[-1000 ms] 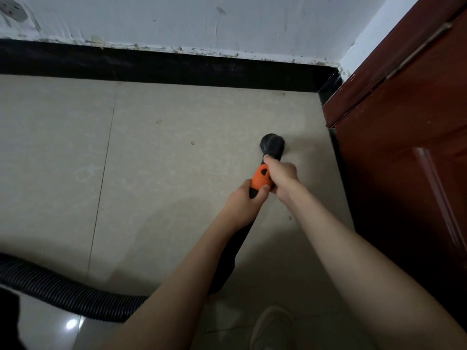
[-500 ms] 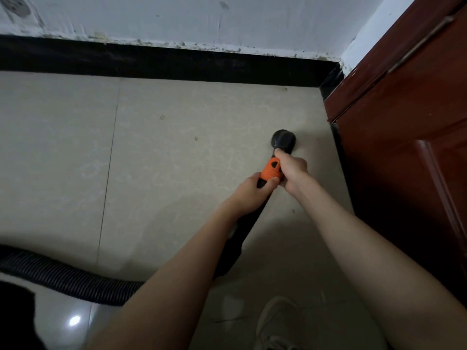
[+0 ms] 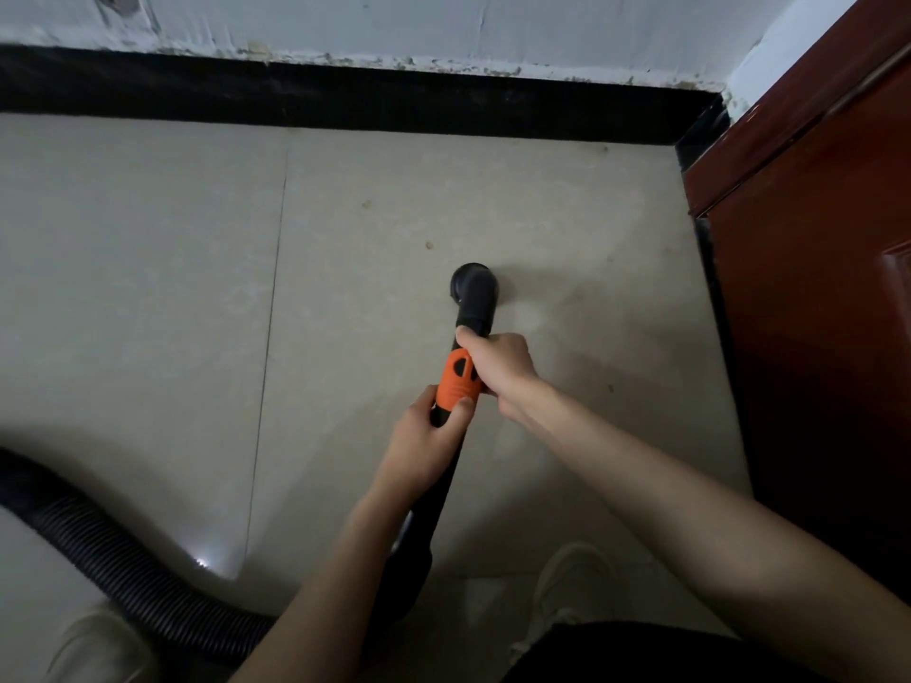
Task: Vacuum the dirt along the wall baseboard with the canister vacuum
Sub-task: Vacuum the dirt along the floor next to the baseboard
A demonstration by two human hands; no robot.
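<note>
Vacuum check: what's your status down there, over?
Both hands, left and right, gripping vacuum wand. Nozzle on tile, short of baseboard. Door close at right.

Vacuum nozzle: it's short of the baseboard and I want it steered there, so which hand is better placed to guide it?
The right hand. It grips the wand just behind the nozzle; the left hand holds farther back, below the orange grip.
</note>
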